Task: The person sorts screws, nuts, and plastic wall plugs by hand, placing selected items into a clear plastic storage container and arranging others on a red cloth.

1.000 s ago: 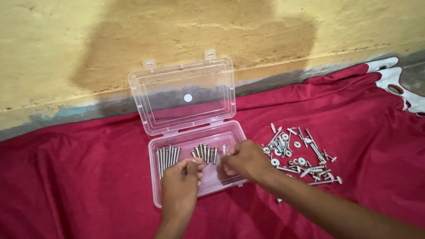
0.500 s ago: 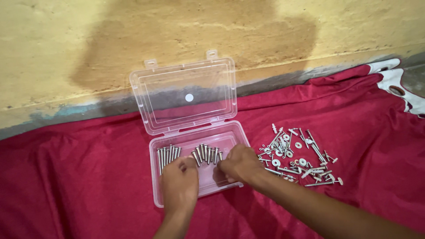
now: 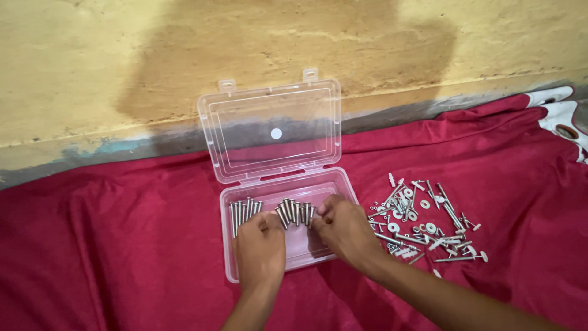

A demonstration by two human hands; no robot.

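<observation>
Short screws (image 3: 296, 213) in clear box (image 3: 233, 270), just beyond both curled hands: L (image 3: 260, 248), R (image 3: 344, 225); grip unclear.

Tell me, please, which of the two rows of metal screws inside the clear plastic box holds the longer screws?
The row at the box's left end, above the left hand, holds the longer screws; the middle row, between both hands, is visibly shorter.

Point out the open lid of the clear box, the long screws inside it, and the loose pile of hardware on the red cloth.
box lid (image 3: 274, 156), head view, lower part of the clear panel.
long screws (image 3: 242, 213), head view, middle of the left row.
loose hardware pile (image 3: 422, 222), head view, centre of the heap.
</observation>
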